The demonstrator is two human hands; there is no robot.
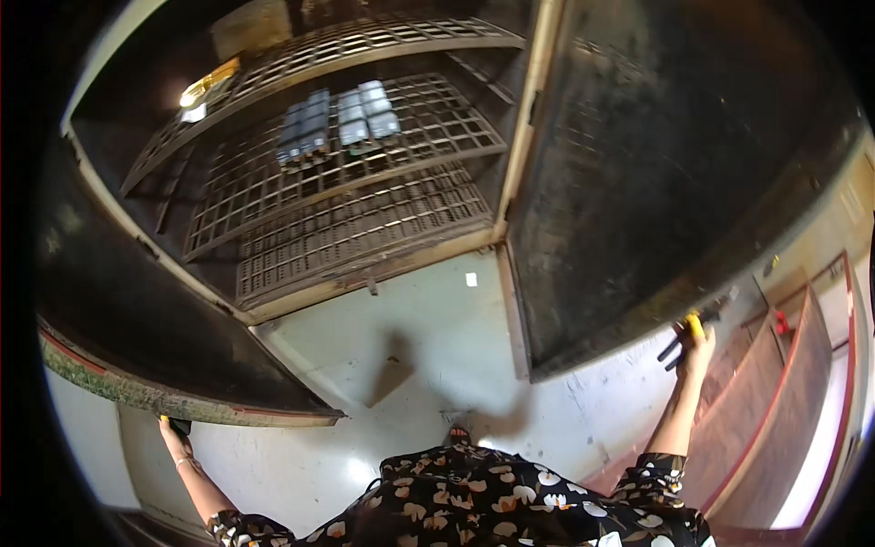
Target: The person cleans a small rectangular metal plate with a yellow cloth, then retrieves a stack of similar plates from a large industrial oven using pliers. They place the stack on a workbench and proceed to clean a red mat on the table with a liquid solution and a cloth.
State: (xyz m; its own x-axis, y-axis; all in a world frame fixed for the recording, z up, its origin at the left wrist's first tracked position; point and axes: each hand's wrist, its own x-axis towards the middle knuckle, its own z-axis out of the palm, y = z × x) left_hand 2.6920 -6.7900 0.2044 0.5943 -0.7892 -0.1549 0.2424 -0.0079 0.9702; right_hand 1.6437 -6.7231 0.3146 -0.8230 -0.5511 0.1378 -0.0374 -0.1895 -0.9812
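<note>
My left hand [175, 438] is at the left door's outer edge; my right hand [693, 345] is at the right door's, dark fingers partly spread. I cannot tell whether either grips. A quick or uneven swing could pinch fingers, I judge. The left door [146, 283] and right door [674, 201] stand ajar, just inward of each hand. Beyond, well apart from both, blue-grey blocks [303, 128] lie behind the grid shelf's [437, 144] front edge.
</note>
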